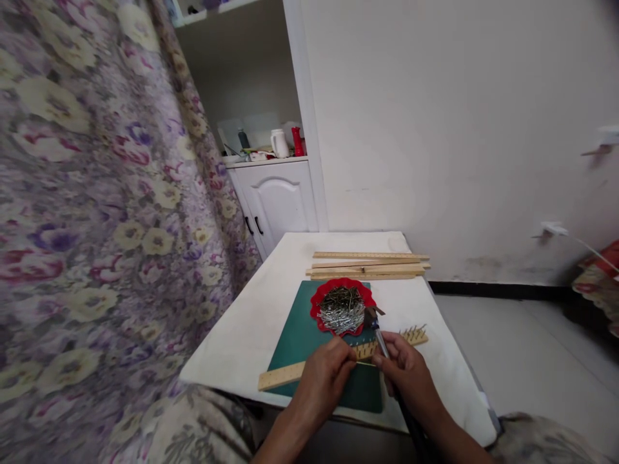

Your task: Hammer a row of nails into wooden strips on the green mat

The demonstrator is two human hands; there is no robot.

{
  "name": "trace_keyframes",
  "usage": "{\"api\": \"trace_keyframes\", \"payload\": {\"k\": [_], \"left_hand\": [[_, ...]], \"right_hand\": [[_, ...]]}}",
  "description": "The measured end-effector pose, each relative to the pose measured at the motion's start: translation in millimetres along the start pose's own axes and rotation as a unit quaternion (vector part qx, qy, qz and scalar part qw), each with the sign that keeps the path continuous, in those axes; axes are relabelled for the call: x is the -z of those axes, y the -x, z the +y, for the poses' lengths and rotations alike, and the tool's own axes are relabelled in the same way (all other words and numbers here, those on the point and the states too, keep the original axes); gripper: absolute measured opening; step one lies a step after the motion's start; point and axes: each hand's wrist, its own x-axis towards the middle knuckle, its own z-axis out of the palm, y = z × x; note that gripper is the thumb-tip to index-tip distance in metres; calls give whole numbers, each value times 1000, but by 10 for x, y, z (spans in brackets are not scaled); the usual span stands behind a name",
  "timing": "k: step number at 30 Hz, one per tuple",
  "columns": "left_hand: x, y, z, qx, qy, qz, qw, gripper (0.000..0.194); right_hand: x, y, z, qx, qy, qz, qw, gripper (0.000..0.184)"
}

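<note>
A long wooden strip (283,375) studded with several nails lies across a green cutting mat (300,338) on a white table (242,322). My left hand (325,377) is closed in a pinch on the strip's middle, fingertips meeting those of the other hand. My right hand (407,374) is wrapped round a hammer (378,332), its head resting just above the strip. A red dish (343,307) heaped with loose nails sits on the mat right behind the hammer head.
Several bare wooden strips (367,265) are stacked at the table's far edge by the white wall. A flowered curtain (97,225) hangs at the left. A white cabinet (275,200) with bottles stands behind. Grey floor lies to the right.
</note>
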Motion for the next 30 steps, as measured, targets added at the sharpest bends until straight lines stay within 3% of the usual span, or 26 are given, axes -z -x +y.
{"api": "trace_keyframes", "payload": {"k": [9,13,18,23,27,30], "left_hand": [[0,-17,33,18,43,40,998,10],[-73,-19,-1,64,141,69,986,8],[-301,-16,-77,165,390,84,902,15],[-442,-8,-54,188,509,122,831,16],[-496,27,-19,196,549,143,800,13],[-503,53,-20,197,550,148,798,12]], "right_hand": [[-10,32,67,-15,-26,-15,999,33],[-5,28,101,-23,-41,-11,999,36],[-7,22,121,-35,-60,-15,997,38],[-1,21,179,-48,-67,-26,996,40],[-7,19,214,-55,-64,-26,996,40],[-26,28,218,-56,-55,-25,997,43]]}}
